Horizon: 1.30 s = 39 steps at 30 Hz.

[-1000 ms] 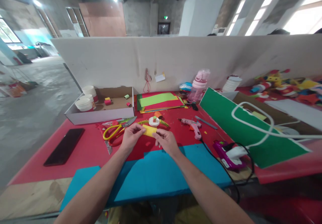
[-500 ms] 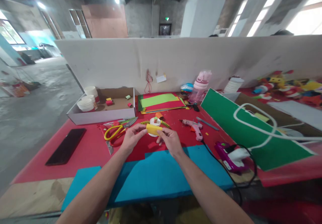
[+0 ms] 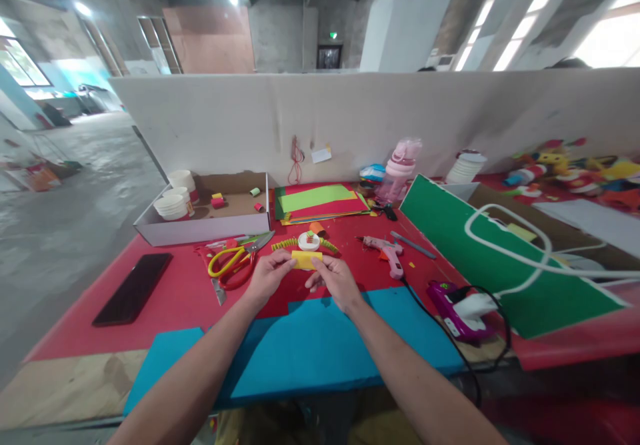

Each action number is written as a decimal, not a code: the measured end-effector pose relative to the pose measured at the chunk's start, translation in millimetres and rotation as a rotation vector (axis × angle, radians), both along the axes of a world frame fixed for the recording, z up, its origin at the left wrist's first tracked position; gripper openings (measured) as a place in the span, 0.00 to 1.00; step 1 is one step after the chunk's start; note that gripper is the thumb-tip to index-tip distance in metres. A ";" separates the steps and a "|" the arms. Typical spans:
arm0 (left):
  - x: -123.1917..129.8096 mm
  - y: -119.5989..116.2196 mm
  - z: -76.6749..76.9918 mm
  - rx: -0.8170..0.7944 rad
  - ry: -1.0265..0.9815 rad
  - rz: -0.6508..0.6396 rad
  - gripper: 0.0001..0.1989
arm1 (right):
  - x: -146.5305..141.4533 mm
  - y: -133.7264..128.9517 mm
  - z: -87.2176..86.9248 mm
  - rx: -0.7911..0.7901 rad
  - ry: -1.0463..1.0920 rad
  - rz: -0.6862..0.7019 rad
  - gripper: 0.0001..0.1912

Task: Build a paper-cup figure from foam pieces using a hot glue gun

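Between my two hands is a small piece of yellow paper (image 3: 307, 259), curled or folded. My left hand (image 3: 270, 277) pinches its left end, and my right hand (image 3: 336, 281) pinches its right end with the lower fingers curled beneath. Just behind it stands a white paper cup (image 3: 309, 241) with a bit of striped green and red paper on top. Folded yellow-green paper strips (image 3: 285, 245) reach out from both sides of the cup. An orange paper roll (image 3: 317, 229) lies behind it. The cup's lower part is hidden by the yellow paper and my hands.
Scissors (image 3: 235, 265), a utility knife (image 3: 219, 291) and a phone (image 3: 133, 289) lie left. A box (image 3: 200, 233) holds cups and paper rolls. Coloured sheets (image 3: 320, 199) are stacked behind. To the right are a pink glue gun (image 3: 384, 251), a purple power strip (image 3: 461, 318) and a green board (image 3: 480, 251).
The yellow paper has turned a little, from slanted to nearly level. Both hands keep their hold on it, and the camera view has shifted very slightly.
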State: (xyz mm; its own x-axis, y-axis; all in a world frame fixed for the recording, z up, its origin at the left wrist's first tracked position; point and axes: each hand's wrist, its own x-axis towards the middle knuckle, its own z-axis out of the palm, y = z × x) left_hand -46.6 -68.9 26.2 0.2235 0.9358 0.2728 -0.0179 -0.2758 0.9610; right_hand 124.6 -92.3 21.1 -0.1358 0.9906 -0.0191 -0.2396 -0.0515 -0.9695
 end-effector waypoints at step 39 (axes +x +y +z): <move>-21.8 7.3 2.6 -0.158 -0.393 -0.090 0.14 | 11.0 -0.4 11.7 0.135 0.180 -0.162 0.24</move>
